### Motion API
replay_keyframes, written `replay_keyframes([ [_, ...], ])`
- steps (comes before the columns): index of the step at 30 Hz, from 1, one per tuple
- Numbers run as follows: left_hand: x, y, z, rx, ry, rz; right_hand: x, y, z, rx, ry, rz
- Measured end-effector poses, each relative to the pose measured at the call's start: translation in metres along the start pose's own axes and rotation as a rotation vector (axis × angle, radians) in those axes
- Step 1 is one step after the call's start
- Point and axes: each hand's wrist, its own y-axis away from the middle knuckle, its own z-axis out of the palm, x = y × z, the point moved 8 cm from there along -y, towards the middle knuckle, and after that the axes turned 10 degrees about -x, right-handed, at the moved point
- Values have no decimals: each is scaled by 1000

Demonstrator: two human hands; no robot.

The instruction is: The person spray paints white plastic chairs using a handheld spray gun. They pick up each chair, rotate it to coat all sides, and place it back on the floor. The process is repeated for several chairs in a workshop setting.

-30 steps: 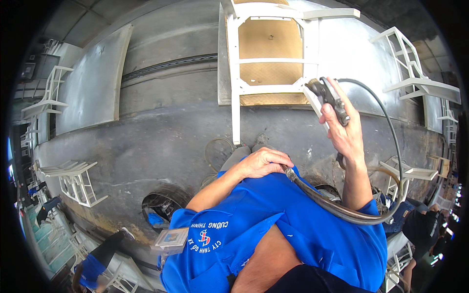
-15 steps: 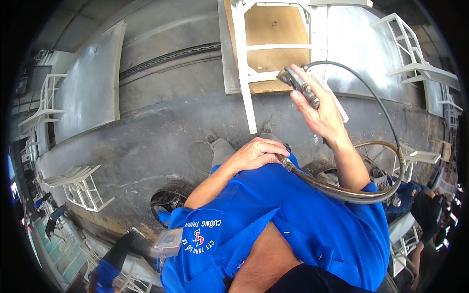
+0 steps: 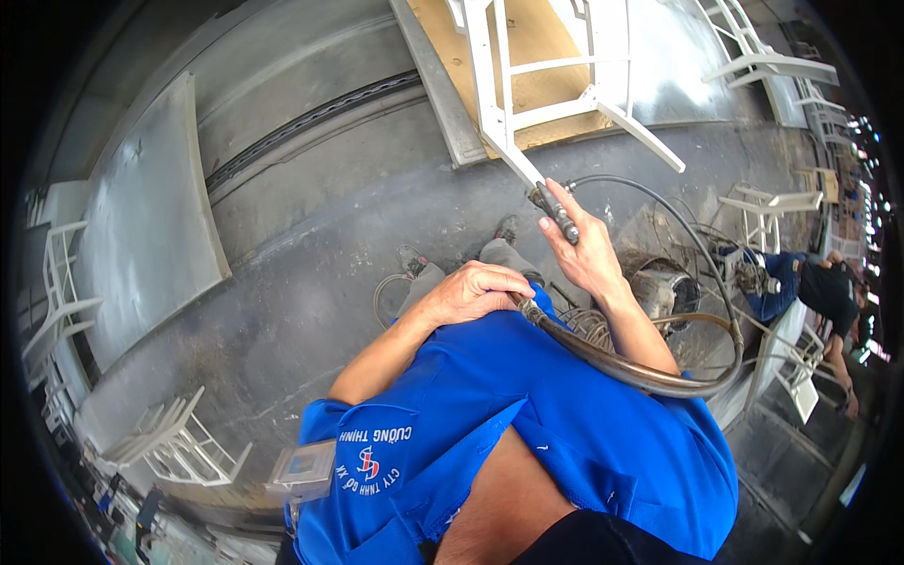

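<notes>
My right hand is closed around a metal spray gun, in front of my body and near the end of a white chair leg. A thin dark hose curves away from the gun to the right. At my waist, my left hand is wrapped round a thicker brownish hose, which loops past my right forearm. Ahead of me, a white chair frame rests legs toward me on a brown board.
Light metal panels stand at the left, beside a chain track in the floor. A paint-stained bucket and coiled hoses sit to my right. White chairs stand on both sides. A person in dark clothing is at far right.
My right hand has brought the spray gun down and back toward my body, away from the chair's middle. The whole view has turned. My left hand still grips the hose at my waist.
</notes>
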Motion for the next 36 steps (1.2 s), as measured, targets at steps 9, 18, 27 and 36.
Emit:
replay_keyframes([
  [9,0,58,-31,63,68,15,-93,-28,-25,338,251,-228],
  [18,-2,101,-50,177,-78,18,-122,-99,-43,477,182,-302],
  [27,-12,126,-49,277,-19,-49,-85,-213,-39,604,174,-254],
  [36,-16,137,-56,295,40,-43,-28,-183,0,441,123,24],
])
